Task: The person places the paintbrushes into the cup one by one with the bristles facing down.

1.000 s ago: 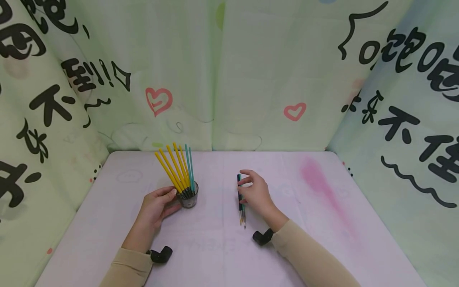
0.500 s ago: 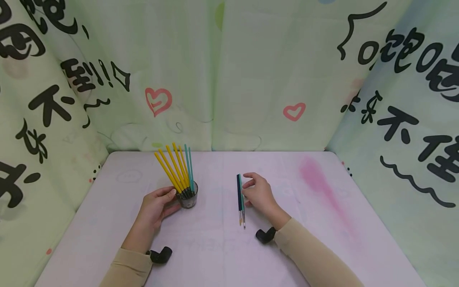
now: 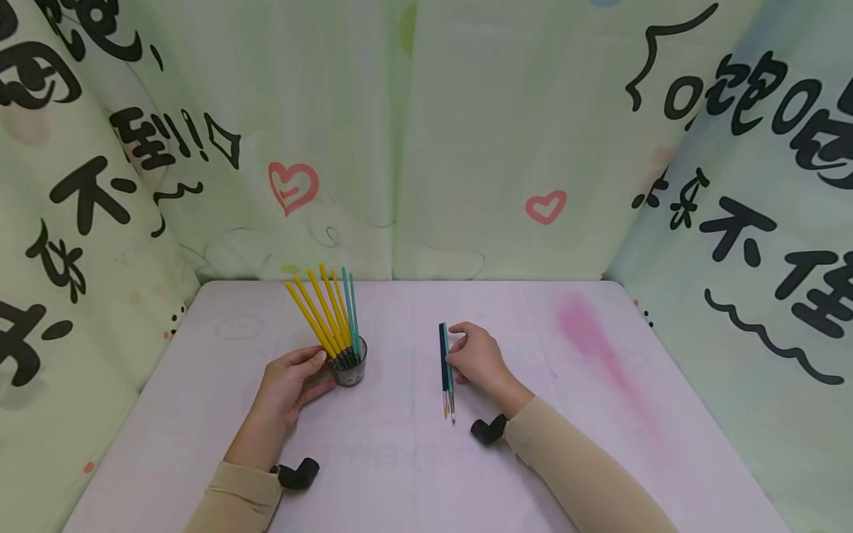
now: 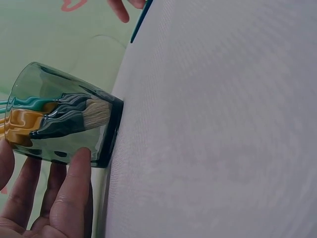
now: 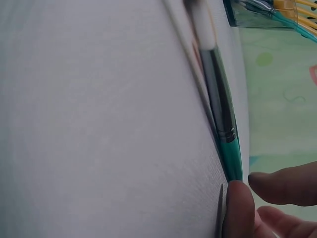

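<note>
My left hand (image 3: 288, 385) holds a small clear glass (image 4: 47, 79) at its left side, with fingertips against the wall and thumb by the rim. Several yellow-handled paintbrushes (image 3: 320, 314) and two teal-handled ones (image 3: 355, 314) stand bristles down in it. My right hand (image 3: 483, 363) pinches the handle of a teal paintbrush (image 5: 230, 153), bristles toward me. In the right wrist view a fingertip covers part of its handle. A dark blue paintbrush (image 3: 443, 363) lies right beside it, to its left, on the table.
The pale pink table (image 3: 373, 474) carries a darker pink stain (image 3: 586, 326) at the right. Behind and at both sides hangs a light green curtain (image 3: 466, 133) with black lettering and red hearts. Black wrist cameras (image 3: 298, 474) sit at both cuffs.
My right hand first drew back to the right from the loose paintbrushes, then came left again to the teal one. The left hand and glass stay in place.
</note>
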{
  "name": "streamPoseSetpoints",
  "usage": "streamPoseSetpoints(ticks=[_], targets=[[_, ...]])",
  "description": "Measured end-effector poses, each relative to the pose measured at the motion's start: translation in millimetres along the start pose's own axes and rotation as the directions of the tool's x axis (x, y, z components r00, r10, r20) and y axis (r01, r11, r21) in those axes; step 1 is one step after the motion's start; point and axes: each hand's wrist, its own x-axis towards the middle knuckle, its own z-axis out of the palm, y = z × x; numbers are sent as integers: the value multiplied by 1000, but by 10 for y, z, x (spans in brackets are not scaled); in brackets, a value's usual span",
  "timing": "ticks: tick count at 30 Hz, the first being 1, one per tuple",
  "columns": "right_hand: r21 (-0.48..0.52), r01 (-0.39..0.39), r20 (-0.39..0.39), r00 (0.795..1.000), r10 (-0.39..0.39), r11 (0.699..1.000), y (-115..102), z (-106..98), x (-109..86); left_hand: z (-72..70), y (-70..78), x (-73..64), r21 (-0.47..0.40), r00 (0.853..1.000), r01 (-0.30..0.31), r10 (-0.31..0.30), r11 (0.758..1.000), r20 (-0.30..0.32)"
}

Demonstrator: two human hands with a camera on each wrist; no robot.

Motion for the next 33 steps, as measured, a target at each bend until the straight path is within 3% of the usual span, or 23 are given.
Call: streamPoseSetpoints(ticks=[15, 23, 33], targets=[[-160, -6, 4, 1000, 7, 987, -69, 20, 48, -1, -3, 1, -9, 1000, -8, 8, 1000, 3], [-179, -51, 13, 998, 54, 983, -108, 2, 84, -3, -5, -19, -36, 1000, -11, 11, 999, 17], [-237, -18, -2, 1000, 18, 971, -95, 23, 99, -2, -4, -3, -39, 1000, -4, 4, 999, 12]])
